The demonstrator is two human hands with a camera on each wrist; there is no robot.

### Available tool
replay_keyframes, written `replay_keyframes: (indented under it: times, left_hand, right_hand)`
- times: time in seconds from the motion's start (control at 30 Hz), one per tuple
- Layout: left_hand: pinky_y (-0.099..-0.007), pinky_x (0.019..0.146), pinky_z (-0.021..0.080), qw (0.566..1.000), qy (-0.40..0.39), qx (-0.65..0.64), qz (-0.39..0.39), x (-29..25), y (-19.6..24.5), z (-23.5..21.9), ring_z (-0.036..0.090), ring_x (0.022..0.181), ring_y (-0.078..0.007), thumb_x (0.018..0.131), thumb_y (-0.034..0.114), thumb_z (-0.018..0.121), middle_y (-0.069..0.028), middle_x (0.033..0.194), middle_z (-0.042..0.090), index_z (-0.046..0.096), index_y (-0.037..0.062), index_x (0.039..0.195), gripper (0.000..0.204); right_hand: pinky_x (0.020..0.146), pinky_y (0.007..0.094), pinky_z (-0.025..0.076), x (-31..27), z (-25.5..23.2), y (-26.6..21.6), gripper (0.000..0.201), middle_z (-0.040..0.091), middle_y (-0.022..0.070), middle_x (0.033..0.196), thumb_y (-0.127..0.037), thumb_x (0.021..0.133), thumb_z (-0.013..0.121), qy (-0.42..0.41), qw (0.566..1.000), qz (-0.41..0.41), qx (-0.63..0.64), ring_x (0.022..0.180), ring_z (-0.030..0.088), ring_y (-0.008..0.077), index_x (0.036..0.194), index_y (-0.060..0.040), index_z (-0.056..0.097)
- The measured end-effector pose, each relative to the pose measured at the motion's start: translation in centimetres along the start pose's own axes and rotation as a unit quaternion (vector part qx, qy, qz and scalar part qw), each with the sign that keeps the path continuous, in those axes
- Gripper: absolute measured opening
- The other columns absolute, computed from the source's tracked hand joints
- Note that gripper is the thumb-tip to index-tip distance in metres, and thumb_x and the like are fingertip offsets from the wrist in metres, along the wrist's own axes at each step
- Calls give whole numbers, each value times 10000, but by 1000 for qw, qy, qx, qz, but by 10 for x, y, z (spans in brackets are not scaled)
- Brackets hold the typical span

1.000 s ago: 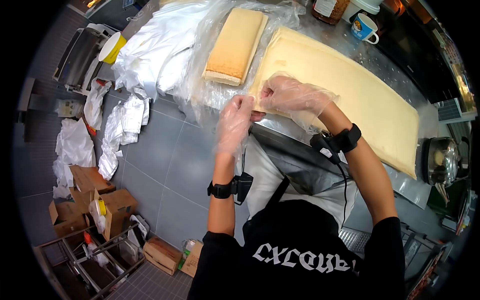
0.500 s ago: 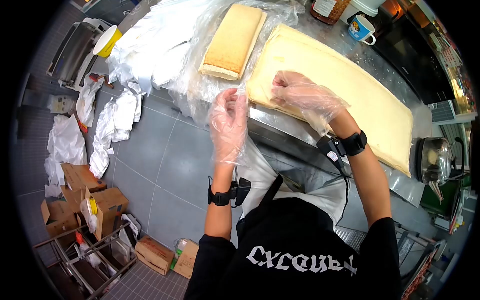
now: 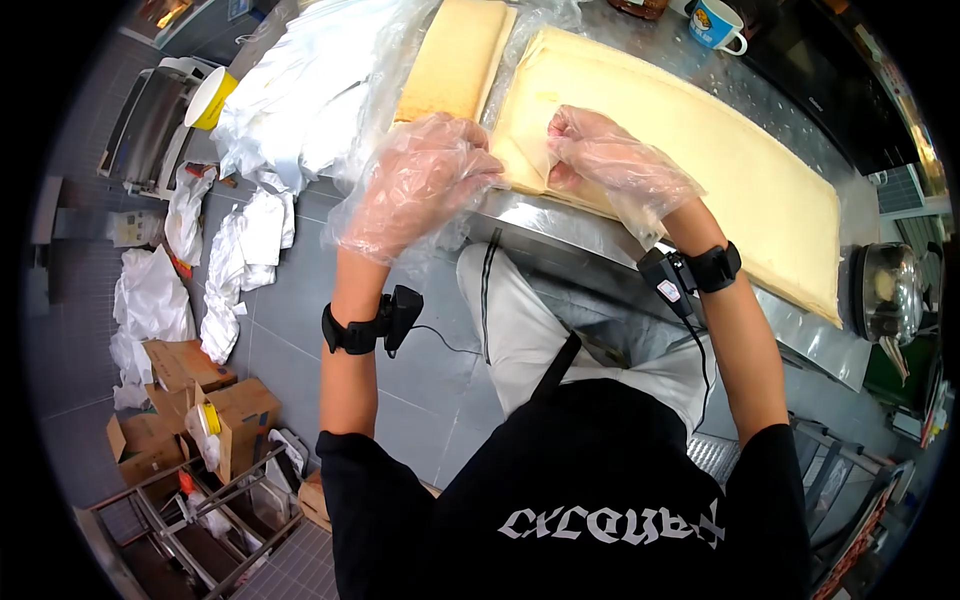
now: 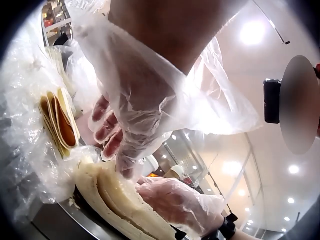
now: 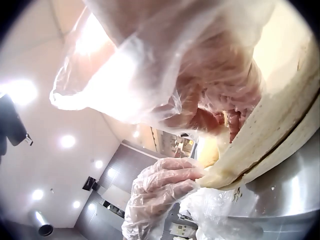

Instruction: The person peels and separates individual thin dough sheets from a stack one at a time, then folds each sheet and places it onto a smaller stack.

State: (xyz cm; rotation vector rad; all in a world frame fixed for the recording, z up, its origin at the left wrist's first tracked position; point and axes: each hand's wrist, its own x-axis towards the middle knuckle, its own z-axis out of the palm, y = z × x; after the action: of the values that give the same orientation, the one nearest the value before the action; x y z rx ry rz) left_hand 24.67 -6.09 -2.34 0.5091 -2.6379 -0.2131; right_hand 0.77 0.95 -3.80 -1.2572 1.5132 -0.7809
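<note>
A long pale-yellow cake sheet (image 3: 700,170), layered at its edge, lies on the steel table, with a shorter, browner-topped cake block (image 3: 455,55) to its left. Both hands wear clear plastic gloves. My right hand (image 3: 615,155) curls its fingers over the front left part of the long sheet and pinches a thin lifted flap (image 5: 223,142). My left hand (image 3: 425,175) is at the sheet's left corner, palm down, fingertips right at the edge (image 5: 212,177) and fingers loosely bent. In the left wrist view, its fingers (image 4: 111,130) hang between block and sheet.
Crumpled clear plastic and white bags (image 3: 300,100) cover the table's left part. A blue and white mug (image 3: 714,26) stands at the back, a metal kettle (image 3: 888,290) at the right. Cardboard boxes (image 3: 245,425) and more bags (image 3: 245,260) are on the floor at left.
My left hand drew back from the corner, then swung up and turned palm down beside it. My right hand moved slightly right, and a thin flap now shows at its fingers.
</note>
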Motion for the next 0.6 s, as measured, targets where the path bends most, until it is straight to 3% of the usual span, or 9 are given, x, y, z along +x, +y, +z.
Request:
replay_keyframes:
  times: [0.13,0.23,0.33,0.43,0.6]
  left_hand:
    - [-374,815,505,999,-5,-37,15,11,5,3,615,928,-231,807,147,724,-22,961,651,709,92,806,58]
    - [-383,867,492,997,-65,-9,28,19,5,4,602,996,-261,817,77,706,-56,1014,638,671,50,890,85]
    - [-399,913,468,997,-64,18,29,26,7,2,586,1028,-282,831,54,679,-76,1034,624,640,31,907,88]
    - [-412,888,468,997,-43,3,62,33,2,8,604,974,-301,811,85,665,-103,937,629,633,36,908,113]
    - [-404,885,472,996,-65,8,55,37,-5,16,606,980,-294,812,95,667,-93,950,637,645,47,914,115]
  right_hand:
    - [739,305,516,10,-2,13,218,627,90,862,-174,864,554,-12,1000,-1,6,793,645,156,1008,-12,575]
    - [724,306,509,10,4,13,292,633,87,811,-280,874,592,-19,999,-29,26,775,635,155,1005,-19,604]
    - [730,320,499,-5,1,-15,451,640,48,902,-443,954,610,-73,983,-11,-168,764,598,157,1060,-5,624]
    - [700,350,489,1,4,-3,493,660,67,851,-477,910,637,-95,977,-98,-163,731,592,184,983,9,675]
    - [672,377,480,8,18,-11,452,607,170,700,-395,899,627,-48,972,-59,-224,667,583,223,841,51,668]
